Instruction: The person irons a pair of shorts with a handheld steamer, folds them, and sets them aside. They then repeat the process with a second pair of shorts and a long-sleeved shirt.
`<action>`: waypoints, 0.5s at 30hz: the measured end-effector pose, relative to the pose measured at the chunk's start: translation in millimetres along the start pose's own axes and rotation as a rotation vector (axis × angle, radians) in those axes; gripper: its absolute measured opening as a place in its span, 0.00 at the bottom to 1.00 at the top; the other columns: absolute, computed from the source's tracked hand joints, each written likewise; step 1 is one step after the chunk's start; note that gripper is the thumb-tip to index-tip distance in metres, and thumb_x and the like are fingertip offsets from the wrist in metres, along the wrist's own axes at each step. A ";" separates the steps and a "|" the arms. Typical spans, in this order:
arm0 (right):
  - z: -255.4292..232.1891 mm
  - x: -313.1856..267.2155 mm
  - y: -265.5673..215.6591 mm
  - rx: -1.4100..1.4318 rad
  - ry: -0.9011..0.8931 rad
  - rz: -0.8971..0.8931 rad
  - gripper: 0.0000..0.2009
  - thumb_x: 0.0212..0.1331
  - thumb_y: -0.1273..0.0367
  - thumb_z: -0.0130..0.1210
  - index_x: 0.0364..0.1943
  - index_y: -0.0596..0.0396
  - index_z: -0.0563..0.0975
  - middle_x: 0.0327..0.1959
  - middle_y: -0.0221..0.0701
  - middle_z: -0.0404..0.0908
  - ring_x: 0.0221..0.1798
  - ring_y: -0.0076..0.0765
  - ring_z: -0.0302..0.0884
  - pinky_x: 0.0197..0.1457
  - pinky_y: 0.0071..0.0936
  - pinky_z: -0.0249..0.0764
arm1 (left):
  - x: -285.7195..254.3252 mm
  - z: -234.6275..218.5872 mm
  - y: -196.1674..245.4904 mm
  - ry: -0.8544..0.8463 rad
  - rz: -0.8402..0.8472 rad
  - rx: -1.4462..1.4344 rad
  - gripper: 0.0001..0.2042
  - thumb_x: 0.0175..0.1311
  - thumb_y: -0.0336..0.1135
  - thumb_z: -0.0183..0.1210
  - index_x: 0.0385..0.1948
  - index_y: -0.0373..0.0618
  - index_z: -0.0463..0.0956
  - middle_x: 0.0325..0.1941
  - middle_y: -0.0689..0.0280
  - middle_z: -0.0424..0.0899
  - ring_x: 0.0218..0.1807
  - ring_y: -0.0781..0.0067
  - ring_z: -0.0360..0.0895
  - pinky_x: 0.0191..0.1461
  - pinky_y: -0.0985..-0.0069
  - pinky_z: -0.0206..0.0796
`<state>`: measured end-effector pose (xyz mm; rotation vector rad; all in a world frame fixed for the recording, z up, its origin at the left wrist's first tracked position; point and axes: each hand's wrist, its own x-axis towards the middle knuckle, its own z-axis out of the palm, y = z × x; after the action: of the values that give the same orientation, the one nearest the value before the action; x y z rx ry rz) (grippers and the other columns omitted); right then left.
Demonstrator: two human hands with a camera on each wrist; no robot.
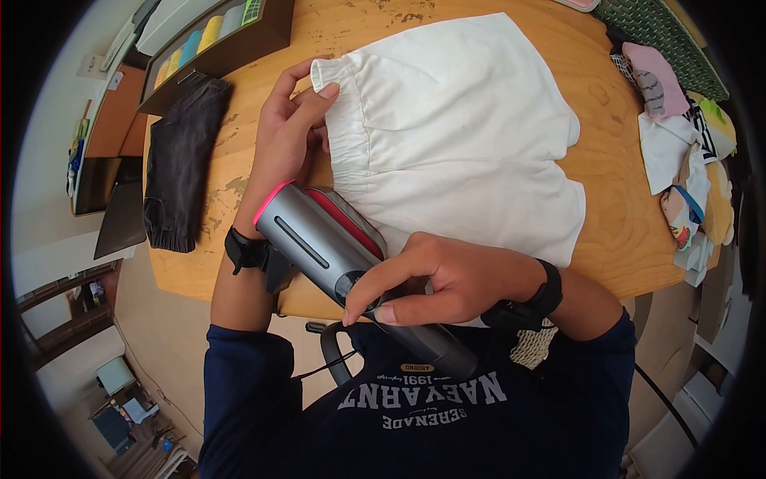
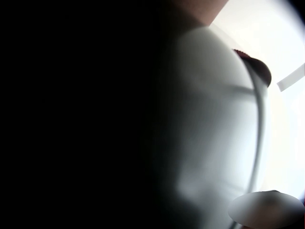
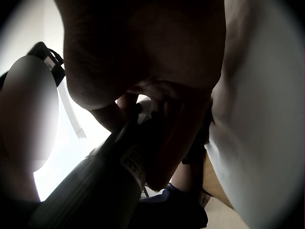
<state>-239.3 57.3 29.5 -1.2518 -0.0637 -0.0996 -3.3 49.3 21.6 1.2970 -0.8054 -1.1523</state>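
Note:
White shorts (image 1: 463, 104) lie spread on the wooden table (image 1: 614, 215), their gathered elastic waistband to the left. My left hand (image 1: 289, 128) pinches the top corner of that waistband, thumb above and fingers partly behind the cloth. My right hand (image 1: 447, 279) grips a grey handheld garment steamer (image 1: 307, 239) with a pink rim, around its upper handle. The steamer slants across my left forearm, its red-edged head side at the lower waistband. From below, the right wrist view shows the dark steamer handle (image 3: 95, 191) in the curled fingers. A blurred grey surface fills much of the left wrist view.
Folded dark trousers (image 1: 179, 168) lie at the table's left. Behind them stands a brown box (image 1: 271, 36) of rolled coloured cloths. A heap of mixed clothes (image 1: 670, 136) sits along the right edge, near a dark green woven basket (image 1: 666, 40). A cord (image 1: 666, 403) runs at lower right.

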 end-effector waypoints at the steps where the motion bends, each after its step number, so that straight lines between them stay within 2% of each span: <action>1: 0.1 0.0 0.6 0.000 0.000 -0.001 0.12 0.69 0.71 0.54 0.53 0.54 0.83 0.33 0.30 0.87 0.30 0.23 0.81 0.36 0.24 0.73 | -0.3 -0.4 0.3 -0.002 0.002 0.013 0.23 0.68 0.35 0.64 0.62 0.41 0.69 0.31 0.70 0.82 0.24 0.85 0.73 0.26 0.83 0.63; 5: 0.6 1.6 2.9 -0.015 0.014 -0.027 0.12 0.69 0.70 0.55 0.52 0.54 0.83 0.33 0.30 0.87 0.30 0.23 0.81 0.36 0.24 0.73 | -0.5 0.6 0.2 -0.006 -0.001 0.021 0.23 0.68 0.34 0.64 0.62 0.41 0.70 0.31 0.70 0.82 0.24 0.85 0.72 0.26 0.82 0.63; 7: 0.9 -0.4 0.5 -0.021 0.026 -0.026 0.12 0.69 0.70 0.55 0.52 0.54 0.83 0.33 0.30 0.87 0.30 0.24 0.81 0.36 0.23 0.73 | 1.1 2.5 -1.5 0.044 0.012 0.014 0.23 0.68 0.34 0.63 0.63 0.42 0.70 0.31 0.70 0.82 0.23 0.85 0.72 0.25 0.82 0.63; 15: 1.1 0.7 1.3 -0.016 0.017 -0.046 0.12 0.70 0.70 0.54 0.53 0.53 0.83 0.32 0.29 0.86 0.30 0.23 0.81 0.36 0.23 0.73 | -0.9 1.2 1.3 0.022 -0.001 0.034 0.23 0.68 0.34 0.63 0.63 0.42 0.70 0.32 0.71 0.83 0.24 0.84 0.73 0.25 0.82 0.62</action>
<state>-238.4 58.7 28.6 -1.2655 -0.0772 -0.1502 -4.5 49.7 23.2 1.3365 -0.8113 -1.1277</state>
